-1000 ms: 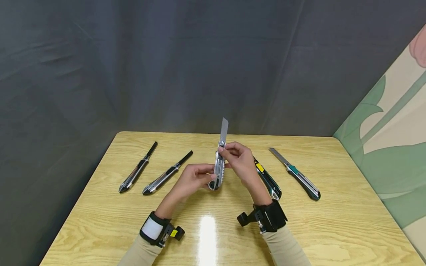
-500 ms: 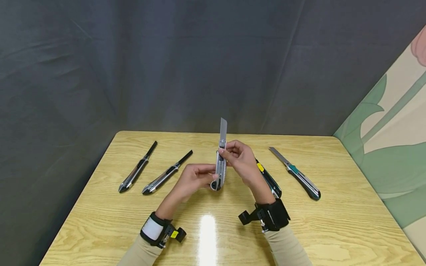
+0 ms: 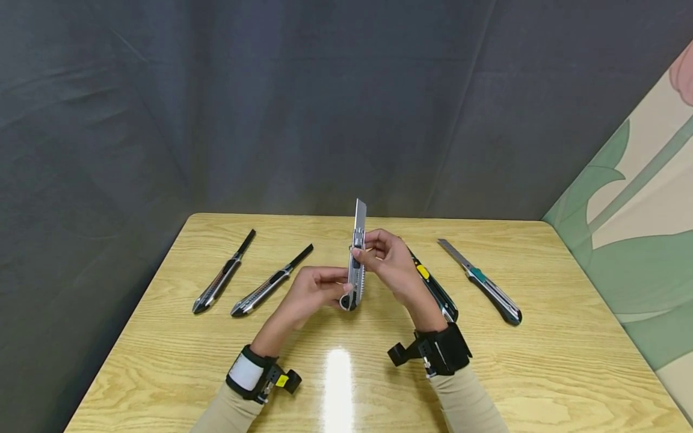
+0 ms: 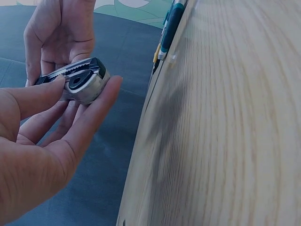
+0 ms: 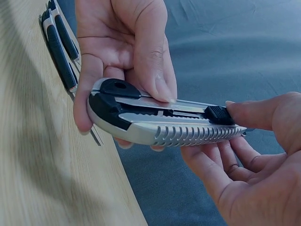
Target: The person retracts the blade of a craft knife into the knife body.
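A silver utility knife [image 3: 355, 273] is held nearly upright above the table, its blade [image 3: 360, 214] out at the top. My left hand [image 3: 316, 291] grips the butt end between thumb and fingers. Higher up, my right hand [image 3: 392, 264] holds the body, and its thumb rests on the black slider [image 5: 218, 115], as the right wrist view shows. That view also shows the ridged metal grip [image 5: 197, 136] along the handle's edge. In the left wrist view the knife's rounded black-and-silver end [image 4: 87, 84] lies between my left thumb and fingers.
Two silver-and-black knives [image 3: 218, 282] [image 3: 265, 293] with black blades lie at left on the wooden table [image 3: 216, 367]. On the right are a black knife with a yellow slider [image 3: 423, 272] and a green-and-black knife [image 3: 489, 291]. A dark curtain [image 3: 335, 108] hangs behind.
The blade stands out less far than half a second ago. My right thumb and the slider have moved down the handle, and the knife has shifted slightly left.
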`<control>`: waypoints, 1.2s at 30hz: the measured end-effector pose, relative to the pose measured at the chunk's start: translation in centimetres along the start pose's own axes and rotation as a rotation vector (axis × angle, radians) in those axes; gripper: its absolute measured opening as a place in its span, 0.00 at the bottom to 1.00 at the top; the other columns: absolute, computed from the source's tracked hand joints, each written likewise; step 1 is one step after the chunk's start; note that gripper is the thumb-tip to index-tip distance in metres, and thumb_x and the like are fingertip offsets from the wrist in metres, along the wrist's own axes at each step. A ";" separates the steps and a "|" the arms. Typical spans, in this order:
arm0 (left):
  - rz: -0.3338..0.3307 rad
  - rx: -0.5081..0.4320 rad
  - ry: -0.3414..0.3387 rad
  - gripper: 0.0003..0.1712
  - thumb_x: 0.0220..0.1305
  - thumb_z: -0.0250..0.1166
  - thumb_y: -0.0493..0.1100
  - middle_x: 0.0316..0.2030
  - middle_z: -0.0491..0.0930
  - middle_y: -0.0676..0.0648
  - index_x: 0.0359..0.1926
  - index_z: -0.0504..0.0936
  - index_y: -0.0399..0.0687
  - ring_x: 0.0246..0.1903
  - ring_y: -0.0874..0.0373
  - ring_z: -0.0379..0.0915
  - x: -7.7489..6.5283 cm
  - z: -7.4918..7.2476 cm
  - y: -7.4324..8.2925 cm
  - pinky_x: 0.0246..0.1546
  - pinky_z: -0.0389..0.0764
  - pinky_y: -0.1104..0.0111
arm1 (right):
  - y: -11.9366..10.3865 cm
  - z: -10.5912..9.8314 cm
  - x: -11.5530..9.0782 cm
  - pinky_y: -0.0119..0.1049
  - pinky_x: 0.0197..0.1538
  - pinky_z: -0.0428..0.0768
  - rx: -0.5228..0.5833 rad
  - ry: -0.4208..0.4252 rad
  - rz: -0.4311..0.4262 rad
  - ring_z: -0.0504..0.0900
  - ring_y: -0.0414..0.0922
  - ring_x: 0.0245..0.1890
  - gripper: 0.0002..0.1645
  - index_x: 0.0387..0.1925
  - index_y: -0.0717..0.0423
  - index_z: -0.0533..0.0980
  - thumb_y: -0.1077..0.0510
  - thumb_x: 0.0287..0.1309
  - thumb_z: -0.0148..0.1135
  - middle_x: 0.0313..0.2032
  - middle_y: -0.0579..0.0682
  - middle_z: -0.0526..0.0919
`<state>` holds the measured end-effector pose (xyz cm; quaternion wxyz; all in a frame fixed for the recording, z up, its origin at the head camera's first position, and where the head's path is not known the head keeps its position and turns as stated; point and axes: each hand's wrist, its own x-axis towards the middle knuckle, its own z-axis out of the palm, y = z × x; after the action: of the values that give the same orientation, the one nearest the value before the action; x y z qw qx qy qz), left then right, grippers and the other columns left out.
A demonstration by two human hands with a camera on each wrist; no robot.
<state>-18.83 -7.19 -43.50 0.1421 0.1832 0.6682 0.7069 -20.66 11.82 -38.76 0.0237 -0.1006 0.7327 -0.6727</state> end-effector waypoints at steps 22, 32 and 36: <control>-0.031 -0.021 0.012 0.18 0.57 0.66 0.34 0.46 0.82 0.33 0.50 0.81 0.37 0.38 0.45 0.81 -0.1 -0.2 0.3 0.32 0.88 0.58 | 0.2 -0.3 0.1 0.42 0.39 0.86 0.000 -0.056 0.033 0.81 0.51 0.36 0.21 0.47 0.61 0.72 0.62 0.52 0.68 0.40 0.57 0.78; -0.047 0.014 0.041 0.17 0.57 0.67 0.36 0.45 0.83 0.35 0.49 0.82 0.39 0.36 0.47 0.81 -0.1 0.0 0.1 0.30 0.88 0.57 | 0.5 -0.5 0.2 0.34 0.34 0.84 -0.024 -0.089 0.017 0.80 0.52 0.35 0.23 0.48 0.61 0.71 0.63 0.51 0.68 0.43 0.59 0.78; -0.039 0.020 0.048 0.17 0.57 0.67 0.36 0.45 0.83 0.35 0.49 0.82 0.39 0.36 0.47 0.81 0.0 -0.1 0.1 0.31 0.88 0.55 | 0.4 -0.5 0.3 0.30 0.32 0.82 -0.025 -0.096 0.006 0.81 0.53 0.34 0.23 0.49 0.61 0.71 0.64 0.50 0.68 0.44 0.60 0.77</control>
<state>-18.82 -7.28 -43.36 0.1378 0.1546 0.6817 0.7017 -21.07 12.31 -39.09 0.0597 -0.1307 0.7395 -0.6576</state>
